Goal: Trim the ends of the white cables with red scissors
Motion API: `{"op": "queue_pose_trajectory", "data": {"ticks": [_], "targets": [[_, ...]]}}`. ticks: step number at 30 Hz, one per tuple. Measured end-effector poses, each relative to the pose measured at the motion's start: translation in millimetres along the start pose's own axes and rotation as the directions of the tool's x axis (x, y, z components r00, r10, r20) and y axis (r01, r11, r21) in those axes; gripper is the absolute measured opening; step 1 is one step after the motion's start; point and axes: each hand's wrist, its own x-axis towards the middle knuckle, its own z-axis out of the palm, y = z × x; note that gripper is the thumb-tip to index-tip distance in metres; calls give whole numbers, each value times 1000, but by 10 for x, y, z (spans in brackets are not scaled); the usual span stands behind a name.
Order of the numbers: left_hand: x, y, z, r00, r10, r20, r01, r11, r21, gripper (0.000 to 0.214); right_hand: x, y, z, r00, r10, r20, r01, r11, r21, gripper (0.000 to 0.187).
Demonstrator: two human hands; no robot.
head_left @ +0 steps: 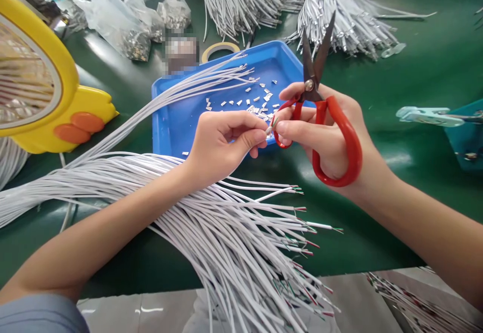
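Observation:
My left hand [226, 144] is closed in a pinch on the end of a white cable, most of which my fingers hide. Opposite it, my right hand [320, 132] holds red-handled scissors [341, 142] with the blades apart and pointing away from me. The right thumb and forefinger also pinch the thin coloured wires at the cable's end. Both hands are over the near right side of a blue tray [160, 121]. Small silvery-white scraps [266, 96] lie scattered in it. Below my left forearm spreads a thick bundle of white cables [226, 232], many ending in bare red and green wires.
Several white cables [196, 84] reach across the tray. Behind it are a tape roll [221, 49], bags of small metal parts [121, 26] and more cable bundles [245, 1]. A yellow fan [71, 106] stands left; a clothes peg [430, 115] clips a teal container [468, 137] at right.

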Motion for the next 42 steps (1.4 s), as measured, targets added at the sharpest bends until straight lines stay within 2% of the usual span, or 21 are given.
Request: {"op": "queue_pose_trajectory", "data": {"ticks": [4, 11, 24, 30, 34, 37, 42], "targets": [[-15, -31, -5, 997, 78, -7, -78, 997, 12, 8, -6, -2, -7, 1000, 13, -18, -12, 1000, 28, 28], [-11, -72, -2, 973, 233, -1, -232, 970, 69, 5, 6, 24, -15, 998, 45, 44, -50, 989, 137, 34], [2, -100, -12, 957, 289, 24, -290, 950, 114, 8, 112, 82, -91, 986, 22, 164, -41, 993, 110, 35], [1, -123, -33, 928, 361, 93, -372, 915, 157, 13, 149, 111, -122, 963, 80, 256, -94, 995, 41, 36], [-12, -100, -23, 903, 404, 147, -421, 899, 117, 16, 135, 109, -90, 966, 77, 248, -87, 996, 32, 37], [-19, -74, -13, 915, 379, 139, -394, 914, 99, 16, 124, 88, -87, 978, 43, 202, -54, 997, 50, 36], [-15, -71, -16, 970, 242, 36, -243, 969, 45, 12, 91, 39, -112, 993, -91, 80, 87, 995, 47, 33]]}}
